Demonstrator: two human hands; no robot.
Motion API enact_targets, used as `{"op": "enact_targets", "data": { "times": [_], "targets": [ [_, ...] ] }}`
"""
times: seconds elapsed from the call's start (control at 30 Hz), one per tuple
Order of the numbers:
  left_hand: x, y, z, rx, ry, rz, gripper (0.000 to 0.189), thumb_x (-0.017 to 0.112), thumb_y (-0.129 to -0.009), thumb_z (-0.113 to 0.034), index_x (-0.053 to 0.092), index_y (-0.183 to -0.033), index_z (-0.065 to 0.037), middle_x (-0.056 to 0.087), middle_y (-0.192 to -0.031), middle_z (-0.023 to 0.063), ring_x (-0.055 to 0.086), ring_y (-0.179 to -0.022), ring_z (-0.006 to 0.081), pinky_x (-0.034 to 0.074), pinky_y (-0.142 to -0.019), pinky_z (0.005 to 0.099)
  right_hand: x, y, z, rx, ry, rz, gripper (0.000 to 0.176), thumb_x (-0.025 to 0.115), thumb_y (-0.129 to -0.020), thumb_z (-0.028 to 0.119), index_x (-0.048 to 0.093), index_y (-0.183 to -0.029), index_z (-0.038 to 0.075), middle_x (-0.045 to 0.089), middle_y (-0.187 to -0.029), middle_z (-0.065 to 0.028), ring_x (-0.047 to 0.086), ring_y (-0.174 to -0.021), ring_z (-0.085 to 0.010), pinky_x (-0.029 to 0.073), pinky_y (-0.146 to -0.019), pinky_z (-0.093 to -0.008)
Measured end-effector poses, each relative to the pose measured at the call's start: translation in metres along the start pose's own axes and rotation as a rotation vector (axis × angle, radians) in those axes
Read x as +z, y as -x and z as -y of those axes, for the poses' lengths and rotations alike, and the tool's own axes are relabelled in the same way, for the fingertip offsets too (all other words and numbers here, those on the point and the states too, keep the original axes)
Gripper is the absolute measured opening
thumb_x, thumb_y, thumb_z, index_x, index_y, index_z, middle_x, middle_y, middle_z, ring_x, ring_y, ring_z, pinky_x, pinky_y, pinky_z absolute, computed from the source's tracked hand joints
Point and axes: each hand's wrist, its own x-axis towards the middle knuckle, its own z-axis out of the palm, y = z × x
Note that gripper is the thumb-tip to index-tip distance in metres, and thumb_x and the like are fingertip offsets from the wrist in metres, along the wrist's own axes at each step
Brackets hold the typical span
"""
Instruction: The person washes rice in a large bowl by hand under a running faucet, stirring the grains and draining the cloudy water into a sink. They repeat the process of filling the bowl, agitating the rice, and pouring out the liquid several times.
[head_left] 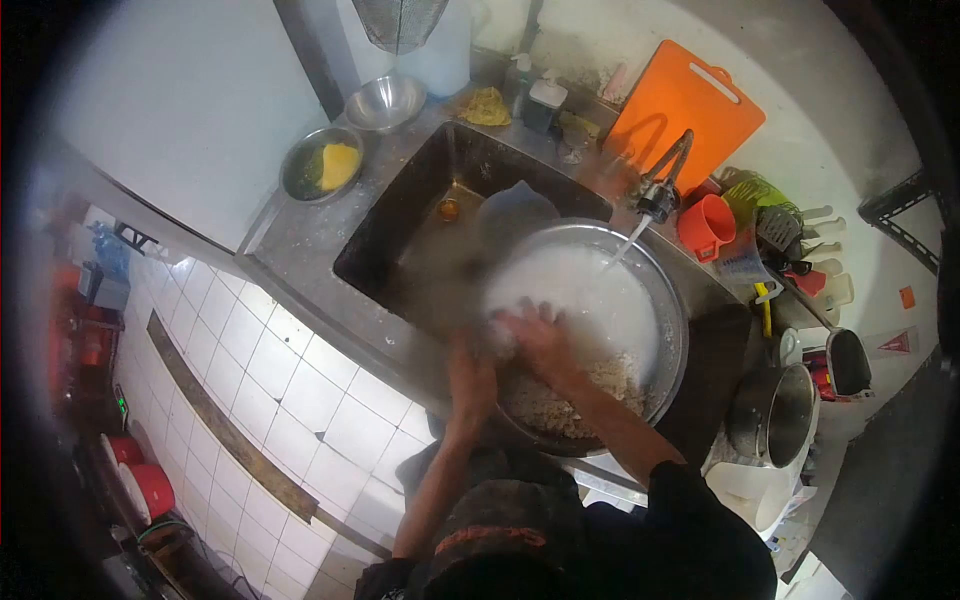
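Observation:
A large metal bowl (677, 340) sits over the right part of the sink, holding cloudy white water (590, 290) and a heap of pale grains (575, 400). Water runs into it from the faucet (657, 200). My right hand (540, 340) is over the left part of the bowl at the white water, its fingers blurred. Beside it, at the bowl's left edge, is my left hand (473, 375), upright, with its fingertips smeared by motion. Whether either hand holds anything cannot be made out.
A dark sink basin (390, 225) lies left of the bowl. Behind stand an orange cutting board (685, 115) and an orange cup (706, 226). A bowl with a yellow sponge (338, 166) is at the left, a metal pot (770, 415) at the right.

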Motion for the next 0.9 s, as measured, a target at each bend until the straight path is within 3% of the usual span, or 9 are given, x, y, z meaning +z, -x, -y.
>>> {"op": "enact_targets", "data": {
  "times": [0.07, 0.13, 0.27, 0.47, 0.5, 0.6, 0.73, 0.87, 0.9],
  "targets": [
    [0.002, 0.001, -0.003, -0.105, 0.021, -0.016, 0.060, 0.047, -0.080, 0.000, 0.038, -0.140, 0.001, 0.053, -0.130, 0.0240, 0.050, -0.122, 0.0329, 0.037, -0.105, 0.0364, -0.002, -0.011, -0.010, 0.058, 0.061, 0.081, 0.054, 0.074, -0.075, 0.022, 0.055, -0.126, 0.025, 0.050, -0.130, -0.0097, 0.050, -0.115, -0.0350, 0.042, -0.092, -0.0602],
    [0.005, -0.002, 0.021, 0.057, -0.040, -0.093, 0.054, 0.048, -0.082, -0.003, 0.042, -0.135, 0.004, 0.057, -0.124, 0.0285, 0.055, -0.113, 0.0432, 0.041, -0.100, 0.0444, -0.020, -0.025, -0.014, 0.174, 0.097, 0.211, 0.048, 0.073, -0.077, 0.019, 0.058, -0.122, 0.026, 0.050, -0.129, -0.0082, 0.050, -0.117, -0.0352, 0.041, -0.094, -0.0613],
    [0.002, -0.001, 0.033, 0.043, -0.098, -0.077, 0.054, 0.050, -0.082, -0.005, 0.043, -0.135, 0.004, 0.057, -0.123, 0.0287, 0.056, -0.112, 0.0425, 0.043, -0.098, 0.0443, -0.033, -0.030, -0.051, 0.269, 0.132, 0.226, 0.047, 0.072, -0.079, 0.016, 0.058, -0.124, 0.026, 0.050, -0.130, -0.0098, 0.047, -0.123, -0.0372, 0.039, -0.098, -0.0630],
    [0.001, 0.002, -0.002, -0.116, 0.031, -0.002, 0.052, 0.053, -0.083, -0.007, 0.045, -0.134, 0.003, 0.057, -0.122, 0.0297, 0.056, -0.114, 0.0420, 0.043, -0.096, 0.0451, -0.061, 0.001, -0.095, 0.423, 0.083, 0.419, 0.052, 0.067, -0.084, 0.040, 0.055, -0.133, 0.026, 0.042, -0.147, -0.0090, 0.037, -0.136, -0.0392, 0.032, -0.108, -0.0603],
    [0.004, 0.002, 0.009, 0.000, -0.048, -0.073, 0.051, 0.053, -0.084, -0.008, 0.046, -0.133, 0.002, 0.058, -0.119, 0.0295, 0.057, -0.112, 0.0417, 0.044, -0.095, 0.0449, -0.075, 0.004, -0.093, 0.424, 0.086, 0.419, 0.052, 0.067, -0.084, 0.040, 0.055, -0.133, 0.026, 0.042, -0.147, -0.0090, 0.037, -0.136, -0.0392, 0.032, -0.108, -0.0603],
    [0.009, 0.000, 0.031, 0.026, -0.111, -0.125, 0.048, 0.054, -0.084, -0.008, 0.047, -0.131, 0.001, 0.059, -0.116, 0.0294, 0.058, -0.110, 0.0413, 0.044, -0.094, 0.0447, -0.090, 0.017, -0.134, 0.374, -0.356, 0.771, 0.053, 0.067, -0.085, 0.045, 0.057, -0.134, 0.026, 0.049, -0.144, -0.0056, 0.044, -0.134, -0.0266, 0.035, -0.111, -0.0446],
    [0.003, 0.002, -0.005, 0.036, -0.086, -0.044, 0.048, 0.054, -0.086, -0.008, 0.046, -0.132, 0.003, 0.059, -0.117, 0.0297, 0.057, -0.111, 0.0419, 0.044, -0.095, 0.0441, -0.122, -0.023, -0.124, 0.371, -0.247, 0.394, 0.057, 0.067, -0.084, 0.049, 0.061, -0.129, 0.014, 0.060, -0.130, -0.0138, 0.055, -0.123, -0.0304, 0.041, -0.105, -0.0402],
    [0.003, 0.000, 0.001, -0.186, -0.075, -0.013, 0.046, 0.055, -0.086, -0.009, 0.048, -0.129, 0.005, 0.059, -0.116, 0.0297, 0.058, -0.109, 0.0426, 0.044, -0.094, 0.0444, -0.084, -0.071, -0.140, 0.504, -0.451, 0.385, 0.063, 0.065, -0.086, 0.051, 0.058, -0.131, 0.006, 0.061, -0.129, -0.0164, 0.057, -0.120, -0.0312, 0.044, -0.102, -0.0394],
    [0.006, -0.002, 0.017, -0.075, -0.119, -0.071, 0.045, 0.054, -0.085, -0.008, 0.048, -0.128, 0.005, 0.060, -0.113, 0.0295, 0.059, -0.106, 0.0420, 0.044, -0.093, 0.0439, -0.064, -0.084, -0.147, 0.469, -0.461, 0.491, 0.070, 0.063, -0.085, 0.056, 0.057, -0.132, 0.004, 0.059, -0.132, -0.0173, 0.055, -0.123, -0.0315, 0.043, -0.103, -0.0396]
  ]
}}
